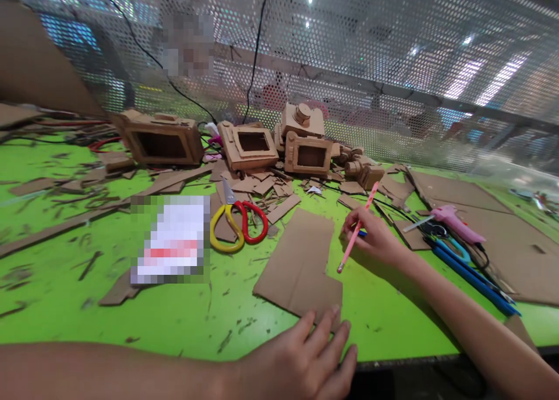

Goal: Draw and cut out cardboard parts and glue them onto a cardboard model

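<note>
1. Nearest to the camera is the left forearm (pixel 117 371), and at its end the left grip (pixel 301 359), by the near edge of the counter (pixel 402 330). Its fingers are loosely apart and not closed around anything; the foremost fingertips seem to rest on the near end of a cardboard piece (pixel 301 254).
2. Main relation is this one: the cardboard piece lies flat on the counter, to the left of the right grip (pixel 371 234) and partly nearer to the person. Between its right edge and these fingers, a narrow strip of green is visible.
3. Right grip is closed on a pink pencil (pixel 358 226). The pencil slants, its eraser end towards the person, near the step in the cardboard's edge. A small blue thing (pixel 362 233) also shows at these fingers; I cannot tell what it is.
4. Long axis of the cardboard piece runs away from the person, leaning slightly right. Of the two hands, the left is nearer, because it seems to touch.
5. In look, the piece is brown, plain and roughly L-shaped, its foot widening rightward at the near end, with a faint crease.
</note>
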The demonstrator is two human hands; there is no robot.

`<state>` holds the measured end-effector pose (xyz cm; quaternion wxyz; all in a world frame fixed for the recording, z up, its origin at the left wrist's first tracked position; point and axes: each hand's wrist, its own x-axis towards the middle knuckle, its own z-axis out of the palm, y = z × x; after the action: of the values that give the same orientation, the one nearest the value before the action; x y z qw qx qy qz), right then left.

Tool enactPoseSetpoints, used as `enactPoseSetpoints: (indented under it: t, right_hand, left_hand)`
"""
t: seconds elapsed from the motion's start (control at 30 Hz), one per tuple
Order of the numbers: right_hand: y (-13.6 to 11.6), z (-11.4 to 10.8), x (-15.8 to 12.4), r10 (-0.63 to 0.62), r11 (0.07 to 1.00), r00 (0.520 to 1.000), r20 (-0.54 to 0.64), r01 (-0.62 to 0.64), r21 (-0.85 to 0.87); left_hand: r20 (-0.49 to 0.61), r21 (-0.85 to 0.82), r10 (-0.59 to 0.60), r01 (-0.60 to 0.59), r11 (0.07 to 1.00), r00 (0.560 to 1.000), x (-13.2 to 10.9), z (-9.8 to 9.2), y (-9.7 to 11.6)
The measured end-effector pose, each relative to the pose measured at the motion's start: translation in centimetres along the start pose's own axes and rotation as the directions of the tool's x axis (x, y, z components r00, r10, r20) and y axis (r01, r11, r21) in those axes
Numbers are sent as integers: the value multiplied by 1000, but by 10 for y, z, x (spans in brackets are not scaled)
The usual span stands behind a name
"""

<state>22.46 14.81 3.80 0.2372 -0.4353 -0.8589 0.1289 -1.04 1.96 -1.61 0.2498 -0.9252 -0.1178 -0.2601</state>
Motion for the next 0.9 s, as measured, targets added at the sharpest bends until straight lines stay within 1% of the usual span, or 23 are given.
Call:
enactPoseSetpoints:
  t: [0.2,0.27,0.47,0.53,0.77,0.9]
  right_hand:
    - [-1,-2,1,-21,1000,998,-64,21,-1]
    - [-2,-1,1,-12,1000,997,-72,13,21]
    - [-6,-1,0,42,997,994,-97,-34,75]
    - [-7,-1,0,56,995,993,-102,-47,86]
    - [-5,0,-1,43,999,992,-119,-42,10]
    - [-3,1,-1,18,1000,993,-119,-16,16]
  left_hand:
    - [-17,-4,-5,5,1000,1000,1,-1,-1]
    - [-28,-8,-13,13,1000,1000,1,-1,0]
    - [1,-5,7,-7,1000,1000,1,0,-1]
    - [-6,-7,3,-4,1000,1000,1,0,-1]
    - [-24,-13,-14,13,1000,1000,1,-1,-1]
    - [-26,-19,-24,23,1000,999,2,0,0]
